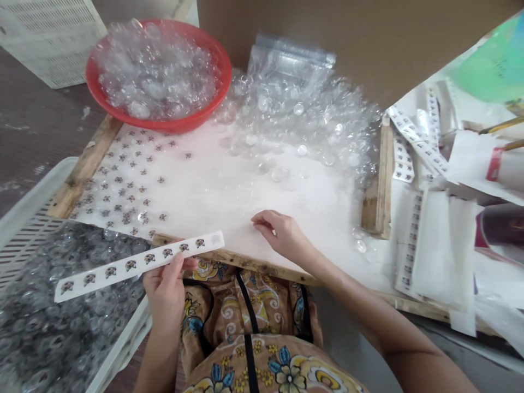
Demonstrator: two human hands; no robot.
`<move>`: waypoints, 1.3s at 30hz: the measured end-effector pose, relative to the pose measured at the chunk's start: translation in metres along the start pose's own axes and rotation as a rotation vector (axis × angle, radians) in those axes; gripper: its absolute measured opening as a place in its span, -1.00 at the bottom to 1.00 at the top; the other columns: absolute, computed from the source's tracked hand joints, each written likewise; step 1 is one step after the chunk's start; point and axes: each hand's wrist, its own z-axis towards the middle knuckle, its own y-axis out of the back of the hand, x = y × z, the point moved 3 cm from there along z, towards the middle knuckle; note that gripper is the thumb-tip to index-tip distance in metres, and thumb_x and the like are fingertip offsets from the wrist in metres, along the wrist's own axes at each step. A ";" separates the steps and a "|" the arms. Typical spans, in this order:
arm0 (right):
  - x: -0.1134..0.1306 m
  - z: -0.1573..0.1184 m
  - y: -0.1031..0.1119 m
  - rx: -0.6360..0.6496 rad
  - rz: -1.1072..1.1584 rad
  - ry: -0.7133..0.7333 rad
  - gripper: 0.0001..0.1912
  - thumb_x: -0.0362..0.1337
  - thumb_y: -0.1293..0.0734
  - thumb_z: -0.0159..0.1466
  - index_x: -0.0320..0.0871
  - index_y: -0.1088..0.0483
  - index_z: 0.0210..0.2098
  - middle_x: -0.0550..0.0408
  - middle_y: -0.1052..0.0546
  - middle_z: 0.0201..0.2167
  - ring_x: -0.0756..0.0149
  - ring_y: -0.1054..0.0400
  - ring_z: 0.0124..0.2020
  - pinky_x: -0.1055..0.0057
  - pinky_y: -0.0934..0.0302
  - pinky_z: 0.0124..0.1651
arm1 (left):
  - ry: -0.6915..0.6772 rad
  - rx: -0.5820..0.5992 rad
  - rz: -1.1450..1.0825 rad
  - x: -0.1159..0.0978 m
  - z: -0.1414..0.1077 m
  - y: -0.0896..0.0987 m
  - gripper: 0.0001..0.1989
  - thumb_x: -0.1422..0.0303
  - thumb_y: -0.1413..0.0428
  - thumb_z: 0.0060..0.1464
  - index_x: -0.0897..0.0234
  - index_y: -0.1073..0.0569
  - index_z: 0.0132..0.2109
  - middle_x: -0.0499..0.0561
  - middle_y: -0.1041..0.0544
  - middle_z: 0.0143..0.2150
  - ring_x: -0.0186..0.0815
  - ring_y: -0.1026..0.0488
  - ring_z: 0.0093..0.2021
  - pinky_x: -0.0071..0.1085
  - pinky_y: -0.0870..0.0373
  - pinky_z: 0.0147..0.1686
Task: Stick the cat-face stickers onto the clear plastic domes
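Between the thumb and fingers of my left hand (166,286) is a long white strip of stickers (139,266), with small dark animal-face prints in a row along it. It slants over the near edge of the white work surface (221,196). My right hand (284,234) hovers over the middle of that surface, fingertips pinched together; whether something small is in them cannot be made out. Clear round plastic pieces (303,150) lie heaped beyond my right hand. At the left, several clear pieces with the same print (131,199) are spread out.
A red basin (196,117) piled with clear pieces stands at the back left. Below left is a white crate (118,349) full of printed pieces. Wooden strips (382,180) edge the surface. More sticker strips (411,240) and papers lie right; a cardboard box (360,43) stands behind.
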 end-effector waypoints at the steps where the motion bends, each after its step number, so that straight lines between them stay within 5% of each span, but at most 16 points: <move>1: 0.002 0.002 -0.002 0.008 0.005 0.020 -0.87 -0.43 -0.28 0.34 -0.13 -0.43 -0.18 0.02 -0.57 -0.25 0.28 -0.47 -0.29 0.36 -0.37 -0.23 | 0.000 -0.004 0.000 0.001 0.000 0.001 -0.82 0.33 -0.35 -0.05 0.33 -0.62 -0.28 0.00 -0.65 -0.43 -0.32 -0.56 -0.56 -0.45 -0.52 -0.53; 7: 0.002 0.026 0.010 -0.167 -0.253 0.149 -0.85 -0.39 -0.28 0.36 -0.12 -0.47 -0.13 -0.13 -0.51 -0.11 0.04 -0.40 -0.03 0.07 -0.35 0.01 | -0.010 0.000 0.006 0.002 0.003 0.004 -0.81 0.34 -0.34 -0.03 0.33 -0.64 -0.24 0.02 -0.67 -0.38 -0.33 -0.57 -0.54 -0.44 -0.53 -0.52; 12: -0.026 0.053 0.017 -0.054 -0.310 0.175 -0.79 -0.42 -0.23 0.34 -0.14 -0.44 -0.10 -0.18 -0.50 -0.05 0.01 -0.38 -0.02 0.04 -0.33 0.03 | -0.034 -0.003 -0.020 0.002 0.006 0.004 -0.87 0.38 -0.34 -0.03 0.32 -0.63 -0.29 0.01 -0.67 -0.38 -0.32 -0.57 -0.54 -0.43 -0.54 -0.52; 16: -0.038 0.056 0.020 -0.090 -0.230 0.036 -0.78 -0.39 -0.16 0.36 -0.13 -0.41 -0.11 -0.12 -0.54 -0.17 0.09 -0.43 -0.12 0.15 -0.34 -0.06 | -0.030 -0.006 -0.021 0.002 0.007 0.004 -0.87 0.35 -0.34 -0.03 0.32 -0.63 -0.32 -0.01 -0.64 -0.43 -0.33 -0.56 -0.56 -0.45 -0.53 -0.53; 21: -0.042 0.043 0.035 -0.056 -0.104 -0.260 -0.69 -0.19 -0.32 0.28 -0.11 -0.37 0.00 0.00 -0.55 -0.21 0.28 -0.43 -0.41 0.26 -0.34 -0.24 | 0.003 0.011 0.012 0.002 0.005 0.006 -0.84 0.31 -0.34 -0.02 0.32 -0.61 -0.34 -0.01 -0.60 -0.53 -0.30 -0.56 -0.55 -0.44 -0.53 -0.51; 25: -0.039 0.028 0.045 -0.054 -0.245 -0.277 -0.53 -0.14 -0.47 0.16 -0.11 -0.41 0.03 -0.11 -0.43 0.03 0.34 -0.41 -0.45 0.19 -0.38 -0.20 | 0.004 0.023 0.013 0.002 0.005 0.005 -0.82 0.29 -0.34 -0.03 0.32 -0.60 -0.35 -0.01 -0.60 -0.54 -0.30 -0.56 -0.55 -0.43 -0.52 -0.50; 30: -0.024 0.022 0.013 0.096 -0.231 -0.246 -0.17 -0.23 -0.58 0.02 -0.12 -0.28 0.23 -0.18 -0.32 0.12 0.23 -0.46 -0.31 0.12 -0.43 -0.11 | 0.018 0.048 0.004 0.004 0.003 -0.003 -0.81 0.29 -0.36 -0.05 0.32 -0.60 -0.34 -0.01 -0.61 -0.53 -0.30 -0.56 -0.56 -0.44 -0.52 -0.51; 34: -0.009 0.032 -0.006 0.113 -0.131 -0.122 -0.23 -0.26 -0.53 0.12 -0.10 -0.23 0.26 -0.15 -0.32 0.10 0.19 -0.45 -0.21 0.17 -0.44 -0.10 | 0.002 0.035 -0.001 -0.001 0.000 -0.005 -0.83 0.33 -0.35 -0.04 0.32 -0.60 -0.30 -0.01 -0.65 -0.44 -0.31 -0.57 -0.54 -0.43 -0.53 -0.52; 39: -0.035 0.034 0.034 -0.201 -0.299 -0.102 -0.56 -0.20 -0.40 0.28 -0.11 -0.35 0.12 -0.17 -0.37 0.02 0.00 -0.40 -0.03 0.06 -0.38 -0.05 | -0.011 0.013 0.007 -0.001 0.002 0.004 -0.87 0.35 -0.34 -0.02 0.32 -0.58 -0.38 -0.03 -0.62 -0.50 -0.31 -0.56 -0.55 -0.42 -0.55 -0.47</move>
